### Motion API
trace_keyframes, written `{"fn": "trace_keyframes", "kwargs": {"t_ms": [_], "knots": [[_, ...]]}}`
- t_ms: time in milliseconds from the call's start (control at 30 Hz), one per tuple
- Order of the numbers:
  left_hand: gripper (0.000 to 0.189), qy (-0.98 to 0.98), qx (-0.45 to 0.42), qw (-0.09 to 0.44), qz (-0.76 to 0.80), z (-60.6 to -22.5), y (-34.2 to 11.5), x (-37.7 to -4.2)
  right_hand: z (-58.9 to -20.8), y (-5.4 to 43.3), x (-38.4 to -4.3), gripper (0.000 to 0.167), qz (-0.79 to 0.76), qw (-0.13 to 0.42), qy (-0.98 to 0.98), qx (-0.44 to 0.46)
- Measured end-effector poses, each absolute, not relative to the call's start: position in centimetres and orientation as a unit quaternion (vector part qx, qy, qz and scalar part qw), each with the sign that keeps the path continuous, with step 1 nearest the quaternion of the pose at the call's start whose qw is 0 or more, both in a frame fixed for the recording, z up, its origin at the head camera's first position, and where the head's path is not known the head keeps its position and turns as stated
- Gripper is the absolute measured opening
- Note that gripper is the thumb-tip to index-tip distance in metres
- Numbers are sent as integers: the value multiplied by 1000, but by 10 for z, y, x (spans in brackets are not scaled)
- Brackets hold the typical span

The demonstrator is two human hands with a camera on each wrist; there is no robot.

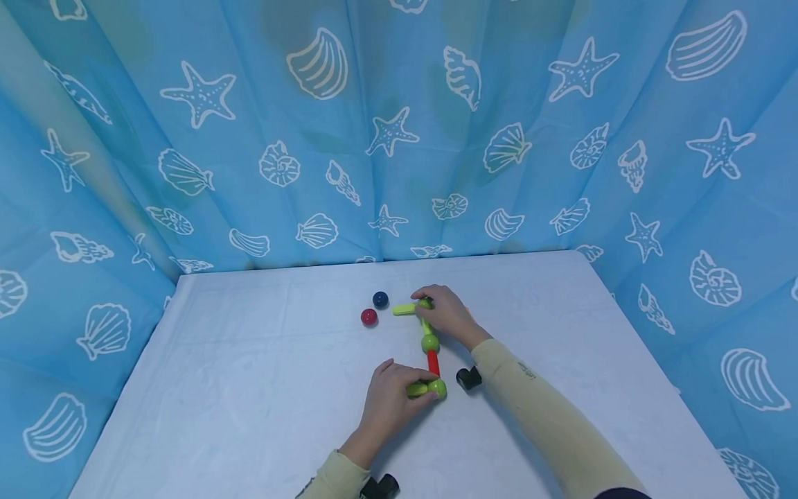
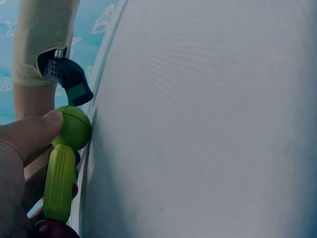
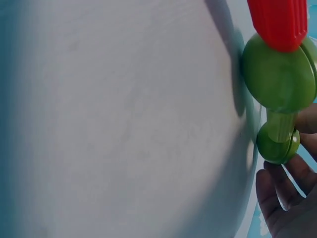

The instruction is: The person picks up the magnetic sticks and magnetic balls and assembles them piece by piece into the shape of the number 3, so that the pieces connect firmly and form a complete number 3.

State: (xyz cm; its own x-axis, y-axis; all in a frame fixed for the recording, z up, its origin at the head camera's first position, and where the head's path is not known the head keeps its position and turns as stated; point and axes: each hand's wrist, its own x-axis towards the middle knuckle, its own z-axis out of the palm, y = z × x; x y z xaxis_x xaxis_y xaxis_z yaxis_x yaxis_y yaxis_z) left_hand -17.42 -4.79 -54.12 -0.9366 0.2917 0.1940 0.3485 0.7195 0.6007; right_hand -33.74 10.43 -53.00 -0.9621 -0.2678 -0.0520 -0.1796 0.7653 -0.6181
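Observation:
A chain of toy rods and balls lies on the white table. At its near end, my left hand [image 1: 391, 396] pinches a green ball [image 2: 74, 128] with a light-green rod [image 2: 59, 183] joined to it. A dark red ball [image 2: 54, 229] shows at that rod's other end in the left wrist view. A red rod [image 1: 433, 362] links the near ball to the middle green ball [image 1: 430, 343]. At the far end, my right hand [image 1: 445, 310] holds another green ball [image 3: 277, 144], partly hidden by fingers in the head view. A yellow-green rod [image 1: 404, 310] extends left from it.
A red ball [image 1: 369, 317] and a dark blue ball [image 1: 380, 299] lie left of the chain's far end. A bit of orange [image 1: 469, 312] shows behind the right hand. A black wrist camera [image 1: 469, 378] hangs by the right sleeve. Blue curtains surround the table [image 1: 262, 374].

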Motion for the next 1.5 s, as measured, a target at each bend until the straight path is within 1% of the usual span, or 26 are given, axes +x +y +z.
{"fn": "trace_keyframes", "kwargs": {"t_ms": [200, 433, 667, 1067, 1333, 1500], "knots": [[27, -927, -174, 45, -330, -541, -48, -174, -528, 113, -332, 33, -340, 64, 931, -118], [28, -929, -170, 37, -327, -541, -48, -175, -525, 120, -331, 35, -340, 76, 930, -116], [29, -929, -170, 34, -328, -540, -48, -174, -525, 121, -334, 33, -334, 82, 932, -111], [29, -927, -177, 41, -329, -541, -48, -174, -530, 124, -332, 32, -346, 56, 929, -115], [29, -928, -173, 32, -329, -541, -48, -176, -530, 124, -332, 30, -352, 60, 927, -113], [33, -930, -166, 25, -328, -538, -48, -175, -530, 124, -332, 29, -356, 60, 926, -112]]}}
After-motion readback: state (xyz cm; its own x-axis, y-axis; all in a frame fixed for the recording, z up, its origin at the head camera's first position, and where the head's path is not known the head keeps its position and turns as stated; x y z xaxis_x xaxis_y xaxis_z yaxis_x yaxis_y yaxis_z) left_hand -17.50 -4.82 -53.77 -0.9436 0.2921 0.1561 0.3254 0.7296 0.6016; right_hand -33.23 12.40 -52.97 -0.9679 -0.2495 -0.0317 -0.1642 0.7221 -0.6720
